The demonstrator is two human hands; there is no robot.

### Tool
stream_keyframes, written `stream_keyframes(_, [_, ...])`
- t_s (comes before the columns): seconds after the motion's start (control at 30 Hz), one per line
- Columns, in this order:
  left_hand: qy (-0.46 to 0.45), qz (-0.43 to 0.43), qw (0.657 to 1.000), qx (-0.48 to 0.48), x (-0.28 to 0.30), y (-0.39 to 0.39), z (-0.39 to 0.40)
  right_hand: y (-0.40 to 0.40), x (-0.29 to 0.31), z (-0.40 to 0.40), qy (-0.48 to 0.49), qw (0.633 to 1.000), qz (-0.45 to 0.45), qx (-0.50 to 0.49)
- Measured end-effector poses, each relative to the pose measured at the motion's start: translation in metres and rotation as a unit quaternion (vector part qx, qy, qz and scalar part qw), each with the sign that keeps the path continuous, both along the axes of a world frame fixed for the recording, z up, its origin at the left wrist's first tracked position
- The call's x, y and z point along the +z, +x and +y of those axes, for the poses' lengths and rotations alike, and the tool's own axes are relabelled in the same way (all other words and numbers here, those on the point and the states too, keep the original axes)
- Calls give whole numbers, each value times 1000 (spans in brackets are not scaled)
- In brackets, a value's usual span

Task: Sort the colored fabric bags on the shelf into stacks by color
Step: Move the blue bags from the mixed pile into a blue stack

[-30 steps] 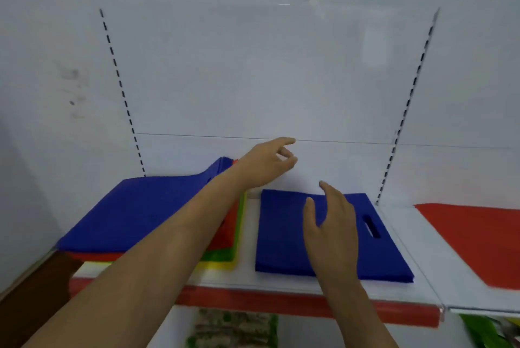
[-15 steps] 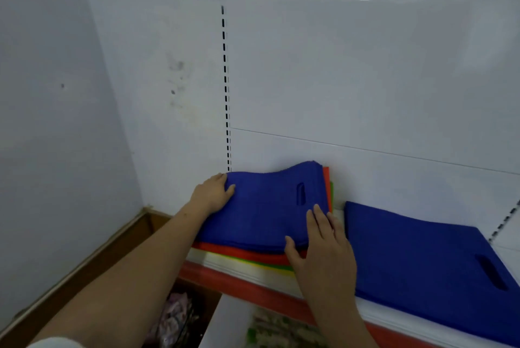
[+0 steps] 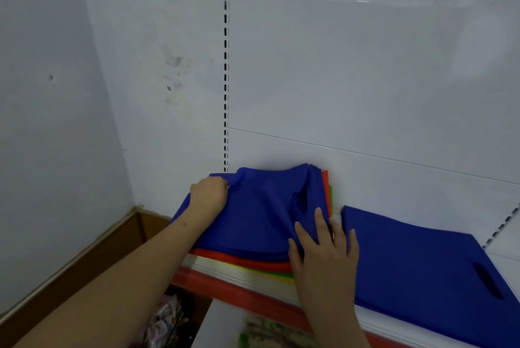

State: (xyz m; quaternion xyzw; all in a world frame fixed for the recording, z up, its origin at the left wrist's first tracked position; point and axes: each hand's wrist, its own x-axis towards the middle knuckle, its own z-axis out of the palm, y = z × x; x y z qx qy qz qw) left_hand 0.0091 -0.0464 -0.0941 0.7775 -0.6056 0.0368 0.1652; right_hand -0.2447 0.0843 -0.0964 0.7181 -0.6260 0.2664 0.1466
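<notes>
A mixed pile of fabric bags lies on the left of the white shelf (image 3: 253, 280). Its top blue bag (image 3: 259, 215) is rumpled and lifted at the back. Under it show a red bag (image 3: 253, 262), a green bag (image 3: 330, 198) and a yellow edge (image 3: 284, 280). My left hand (image 3: 209, 193) grips the blue bag's far left corner, bunching the cloth. My right hand (image 3: 323, 249) lies on the blue bag's right edge near its handle slot, fingers spread. To the right a separate blue stack (image 3: 422, 266) lies flat.
The shelf has a red front lip (image 3: 239, 290) and a white back panel with a slotted upright (image 3: 225, 89). A grey wall closes the left side. Below the shelf are a brown box edge (image 3: 118, 238) and packaged goods (image 3: 168, 316).
My view shifted left onto the mixed pile. Both hands came down on its top blue bag; the left hand closed on the far corner and the cloth now rumples upward.
</notes>
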Motion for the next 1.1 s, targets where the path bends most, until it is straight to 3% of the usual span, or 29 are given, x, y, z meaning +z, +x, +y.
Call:
stream_keyframes(0.1, [-44, 45, 998, -15, 22, 0, 7, -2, 11, 1, 5, 1000, 7, -17])
stream_keyframes(0.2, [-117, 84, 988, -46, 60, -15, 22, -8, 23, 5, -14, 999, -43, -15])
stream_keyframes(0.3, [-182, 99, 974, -90, 100, -42, 28, -30, 38, 17, -11, 988, -155, 21])
stream_keyframes(0.4, [-193, 108, 965, -141, 123, -88, 28, -72, 54, 32, 18, 950, -307, 50])
stream_keyframes(0.6, [-210, 58, 952, -214, 119, -204, 20, -182, 38, 40, 1, 902, -430, -37])
stream_keyframes(0.67, [-167, 36, 958, -231, 105, -239, 6, -215, 21, 41, -6, 902, -425, -74])
stream_keyframes(0.8, [6, -1, 964, -266, 75, -302, -7, -263, -15, 42, -21, 926, -359, -113])
stream_keyframes(0.97, [33, 46, 962, -268, 14, -330, -5, -299, -53, 45, 12, 952, -247, -182])
stream_keyframes(1.1, [132, 53, 970, -195, -14, -333, -3, -308, -61, 42, 93, 938, -284, -178])
